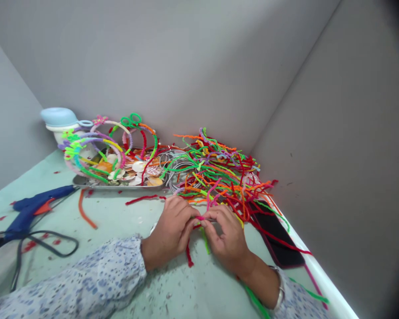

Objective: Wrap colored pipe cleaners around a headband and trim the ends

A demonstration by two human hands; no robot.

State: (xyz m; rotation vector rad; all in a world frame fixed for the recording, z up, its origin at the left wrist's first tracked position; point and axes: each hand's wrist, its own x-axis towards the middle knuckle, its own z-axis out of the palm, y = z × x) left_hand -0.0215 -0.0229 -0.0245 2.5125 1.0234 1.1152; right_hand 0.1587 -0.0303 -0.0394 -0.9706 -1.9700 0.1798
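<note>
The left hand point(169, 232) and right hand point(226, 237) are pressing together, pinching a fuzzy red pipe cleaner point(189, 257) to hold its bend.

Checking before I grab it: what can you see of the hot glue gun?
The hot glue gun is dark blue plastic with an orange trigger, lying on its side on the pale green tabletop. Its narrow front points at the metal tray. A black cord loops away from its rear across the table.

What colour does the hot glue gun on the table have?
The glue gun is blue with an orange trigger; it shows best in the head view.
</note>
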